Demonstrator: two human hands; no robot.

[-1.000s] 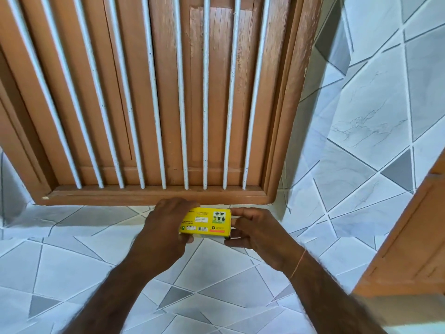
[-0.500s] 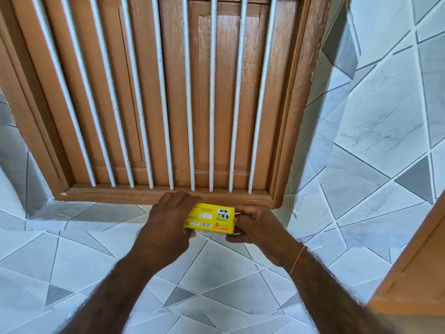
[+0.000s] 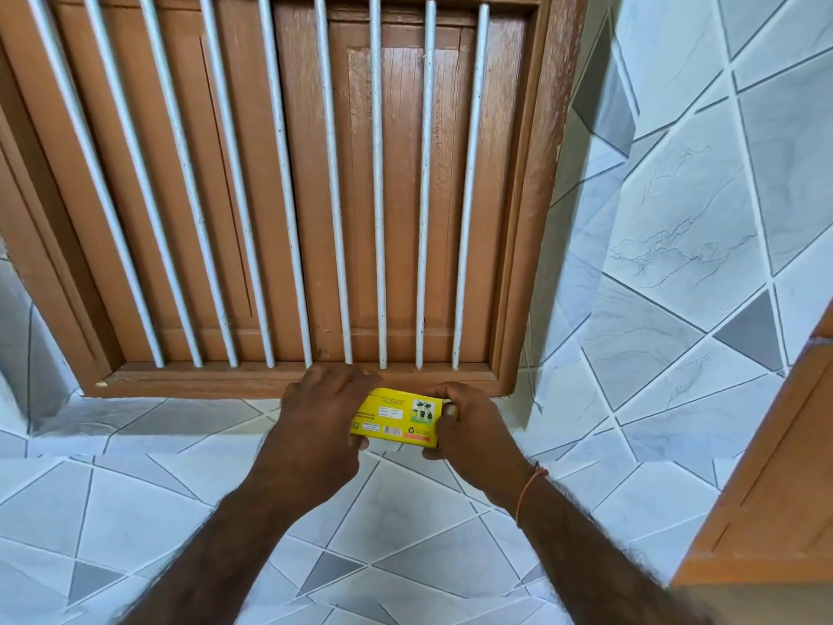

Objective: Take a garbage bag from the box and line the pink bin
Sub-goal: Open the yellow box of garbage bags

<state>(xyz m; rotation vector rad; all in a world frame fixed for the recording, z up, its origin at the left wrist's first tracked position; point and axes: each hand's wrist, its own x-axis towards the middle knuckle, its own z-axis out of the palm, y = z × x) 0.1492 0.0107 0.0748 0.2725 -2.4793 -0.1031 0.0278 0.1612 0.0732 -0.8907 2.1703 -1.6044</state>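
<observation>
Yellow box — flat, level, between hands

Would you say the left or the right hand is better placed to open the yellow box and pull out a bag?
Probably the right hand: its fingertips sit at the end of the yellow box, where a flap likely opens. The left hand wraps the other end, steadying it.

At lower centre of the frame, a yellow garbage bag box is held between two hands. The left hand grips its left end, fingers curled over the top edge; the right hand pinches its right end. Above them a brown wooden window with white vertical bars fills the upper frame. Grey-white tiled wall surrounds it. A thin red thread bracelet circles the right wrist.
</observation>
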